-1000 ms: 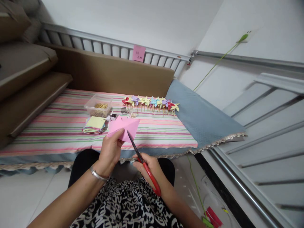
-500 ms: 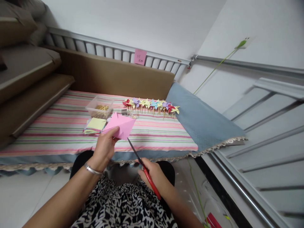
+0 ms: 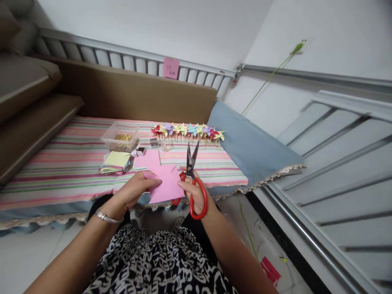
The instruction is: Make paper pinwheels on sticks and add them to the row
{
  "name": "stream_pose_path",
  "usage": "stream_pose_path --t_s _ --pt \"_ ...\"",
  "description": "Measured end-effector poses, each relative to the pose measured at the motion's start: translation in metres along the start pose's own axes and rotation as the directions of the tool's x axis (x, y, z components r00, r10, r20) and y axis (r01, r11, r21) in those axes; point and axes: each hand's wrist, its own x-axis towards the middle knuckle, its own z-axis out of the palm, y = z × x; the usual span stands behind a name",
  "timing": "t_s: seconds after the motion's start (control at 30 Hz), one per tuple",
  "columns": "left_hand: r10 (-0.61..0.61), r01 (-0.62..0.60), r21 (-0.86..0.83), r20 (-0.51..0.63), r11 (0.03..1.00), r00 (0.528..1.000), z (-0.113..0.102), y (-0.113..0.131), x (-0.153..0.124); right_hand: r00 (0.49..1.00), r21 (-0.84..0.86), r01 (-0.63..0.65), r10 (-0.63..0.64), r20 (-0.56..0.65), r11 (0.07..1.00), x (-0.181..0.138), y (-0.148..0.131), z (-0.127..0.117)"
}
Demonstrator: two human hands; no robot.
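My left hand (image 3: 132, 192) pinches the left edge of a pink paper square (image 3: 167, 183), held flat above my lap at the bed's front edge. My right hand (image 3: 192, 194) grips red-handled scissors (image 3: 192, 185); their black blades point up and away, slightly apart. Its fingertips also touch the paper's right edge. A second pink sheet (image 3: 147, 160) lies on the striped cloth just behind the held paper.
On the striped cloth (image 3: 61, 163) sit a stack of coloured paper squares (image 3: 114, 162), a clear tub of sticks (image 3: 120, 139) and a row of several paper pinwheels (image 3: 187, 130). A blue blanket (image 3: 251, 151) lies to the right, with white rails beyond. Brown cushions stand behind and left.
The scissors swung from pointing up-left under the paper to pointing upward at its right side. The paper came down and now lies flat between both hands; one pink sheet now rests on the cloth.
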Motion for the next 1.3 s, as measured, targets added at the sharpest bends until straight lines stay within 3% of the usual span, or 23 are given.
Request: stream_pose_path --t_s 0.23,0.4,0.6,0.73,0.9,1.13,1.3 --pt "-0.012 0.016 -0.255 0.017 0.967 1.000 0.008 -0.009 0.001 0.965 -0.156 0.199 -0.221 -0.143 0.968 0.015 0.010 0.012" --pt "-0.006 0.010 -0.366 0.014 0.931 1.000 0.018 -0.016 0.003 0.935 -0.241 0.246 -0.295 -0.197 0.939 0.016 0.015 0.016" --pt "-0.033 -0.008 -0.377 -0.102 0.926 0.994 0.011 -0.019 0.007 0.981 -0.207 0.149 -0.171 -0.092 0.967 0.007 0.017 0.016" --pt "-0.046 -0.015 -0.324 -0.180 0.946 0.983 -0.003 -0.013 0.006 0.996 -0.322 0.085 -0.086 0.011 0.943 -0.008 0.014 0.005" --pt "-0.022 -0.037 -0.271 -0.214 0.962 0.977 -0.014 -0.002 0.003 0.985 -0.476 -0.055 0.126 0.119 0.878 -0.038 0.008 -0.005" --pt "-0.025 -0.027 -0.239 -0.211 0.971 0.977 -0.018 0.005 0.000 0.960 -0.567 -0.186 0.272 0.070 0.803 -0.059 0.007 -0.005" --pt "-0.032 -0.015 -0.251 -0.180 0.968 0.983 -0.018 0.006 0.000 0.963 -0.584 -0.179 0.264 0.062 0.792 -0.059 0.006 -0.002"
